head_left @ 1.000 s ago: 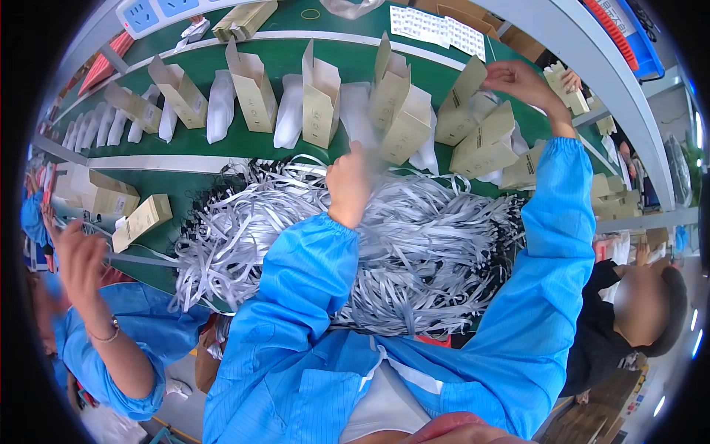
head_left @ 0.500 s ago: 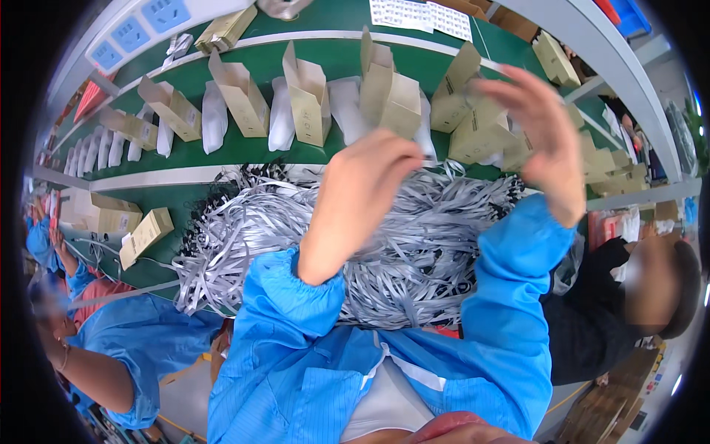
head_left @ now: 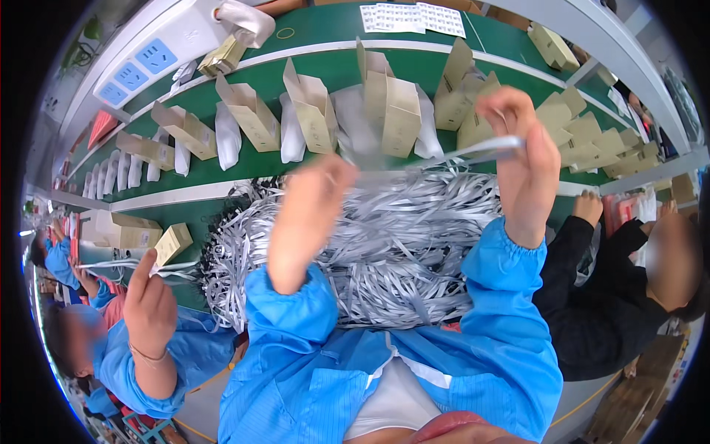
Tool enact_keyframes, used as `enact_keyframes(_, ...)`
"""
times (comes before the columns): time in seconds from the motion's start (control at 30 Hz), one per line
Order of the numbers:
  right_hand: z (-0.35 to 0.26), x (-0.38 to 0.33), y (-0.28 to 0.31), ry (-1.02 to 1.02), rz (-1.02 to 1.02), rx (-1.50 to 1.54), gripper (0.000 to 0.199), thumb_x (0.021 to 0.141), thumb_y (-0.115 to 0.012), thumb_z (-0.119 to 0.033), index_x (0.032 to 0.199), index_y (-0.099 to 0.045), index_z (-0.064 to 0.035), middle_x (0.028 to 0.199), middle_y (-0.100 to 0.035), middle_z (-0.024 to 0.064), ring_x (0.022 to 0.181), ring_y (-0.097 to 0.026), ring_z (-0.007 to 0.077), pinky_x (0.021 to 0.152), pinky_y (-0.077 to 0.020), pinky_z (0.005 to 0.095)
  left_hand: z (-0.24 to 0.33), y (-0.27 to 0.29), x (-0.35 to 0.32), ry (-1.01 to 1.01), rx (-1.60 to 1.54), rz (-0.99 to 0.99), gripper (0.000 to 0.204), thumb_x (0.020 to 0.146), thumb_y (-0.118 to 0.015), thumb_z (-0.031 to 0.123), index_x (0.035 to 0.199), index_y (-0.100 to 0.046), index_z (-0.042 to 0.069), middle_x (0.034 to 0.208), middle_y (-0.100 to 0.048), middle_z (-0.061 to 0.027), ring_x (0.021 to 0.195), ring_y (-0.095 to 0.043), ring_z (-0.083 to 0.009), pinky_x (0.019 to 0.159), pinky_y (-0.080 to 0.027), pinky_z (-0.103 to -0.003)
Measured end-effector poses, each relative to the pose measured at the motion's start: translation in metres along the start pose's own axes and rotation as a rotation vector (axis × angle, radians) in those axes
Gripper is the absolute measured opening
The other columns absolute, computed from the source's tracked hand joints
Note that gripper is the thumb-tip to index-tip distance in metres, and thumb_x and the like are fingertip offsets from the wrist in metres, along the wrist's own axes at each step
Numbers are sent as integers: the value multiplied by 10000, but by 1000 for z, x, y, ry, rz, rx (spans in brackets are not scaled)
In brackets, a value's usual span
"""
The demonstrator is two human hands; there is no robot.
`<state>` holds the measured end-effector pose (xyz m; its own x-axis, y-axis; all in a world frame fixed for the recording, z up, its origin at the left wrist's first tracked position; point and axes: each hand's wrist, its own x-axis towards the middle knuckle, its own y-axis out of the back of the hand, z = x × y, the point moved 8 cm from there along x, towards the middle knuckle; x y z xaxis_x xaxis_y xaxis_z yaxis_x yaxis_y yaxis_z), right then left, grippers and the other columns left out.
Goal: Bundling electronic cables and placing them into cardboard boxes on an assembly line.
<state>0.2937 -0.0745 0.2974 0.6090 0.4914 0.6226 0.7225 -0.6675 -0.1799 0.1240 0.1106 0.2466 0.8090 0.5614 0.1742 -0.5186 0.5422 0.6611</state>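
Observation:
A large heap of grey lanyards (head_left: 384, 244) with black ends lies in front of me. My right hand (head_left: 526, 159) is raised over the heap's right side, its fingers closed round one grey strap (head_left: 484, 144). From there the strap runs leftward and fades into blur. My left hand (head_left: 309, 211) hangs above the left part of the heap. Its fingers look curled together but are smeared by motion, and what they hold cannot be made out. Behind the hands, open tan boxes (head_left: 403, 118) stand in a row on the green bench (head_left: 181, 200).
White wrapped items (head_left: 228, 133) stand between the boxes. A white power strip (head_left: 166, 48) lies at the upper left, label sheets (head_left: 421, 18) at the back. At the left, a co-worker's hand (head_left: 151, 311) holds straps beside a small tan box (head_left: 174, 243); another person (head_left: 614, 311) is at the right.
My left hand has moved left, away from the middle boxes. My right hand has shifted slightly left and lower, and a grey strap now shows in it. The left co-worker's hand has come up with straps.

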Motion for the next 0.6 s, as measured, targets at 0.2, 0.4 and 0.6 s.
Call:
enact_keyframes(0.2,15,-14,-30,-342,-296,319,399,1098,-388,-318,1153,-563,36,928,-650,110,848,-630,216,834,-493,352,51,-63,-15,-208,-275,-8,313,936,-718,243,1084,-614,-12,861,-659,-125,774,-650,-267,682,-472,-388)
enact_keyframes(0.4,-83,-17,37,309,455,-363,194,1058,-537,-176,1208,-498,-59,717,-449,-60,603,-370,23,518,-271,211,87,-126,24,-292,-873,-687,280,1042,-590,274,935,-557,17,772,-543,11,756,-560,-87,648,-409,-243)
enact_keyframes(0.6,-18,-30,23,-209,-138,-638,821,842,-841,-370,1420,-421,34,1033,-580,53,987,-538,129,816,-462,319,111,-119,36,-235,-1287,-429,342,1084,-506,333,953,-626,40,786,-569,16,739,-556,-65,622,-376,-206)
